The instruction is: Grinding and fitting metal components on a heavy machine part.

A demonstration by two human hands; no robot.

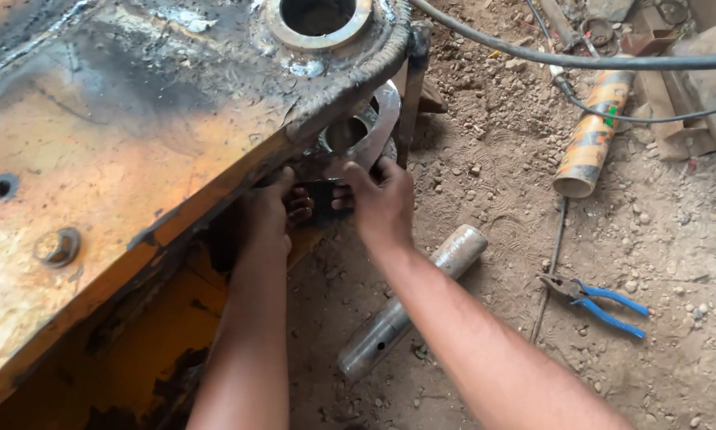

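**Two hands set a bright metal ring under a welded bracket**

Two bare hands meet under the edge of a big orange steel structure (pixel 95 159), rusty and scorched black near its welds. At nine o'clock in the view a hex nut (pixel 58 246) sits on the orange plate, with a small hole (pixel 0 189) just above it. At twelve o'clock a thick round bushing (pixel 318 20) is welded into the top plate.

The left hand (pixel 266 211) reaches up beneath the plate's lip, thumb pressed on the welded edge, fingers curled out of sight behind it; what those fingers grip cannot be told. Just to its right, the right hand (pixel 382 199) pinches the lower edge of a bright metal ring (pixel 382 119) with thumb and fingertips, holding it flat against the lower bore (pixel 346 135), directly below the bushing.

Judging from this, the step in hand is lining the ring up with the bore. The next move would call for holding the ring centred on the hole while something passes through, with both hands kept steady in a tight gap.

On the dirt floor (pixel 661 231) at six o'clock lies a steel pin (pixel 410 306) with a cross hole, just beside the right forearm. At four o'clock rest blue-handled pliers (pixel 597 296). At two o'clock lies an orange-and-grey tube (pixel 593 131), crossed by a black cable (pixel 573 60).
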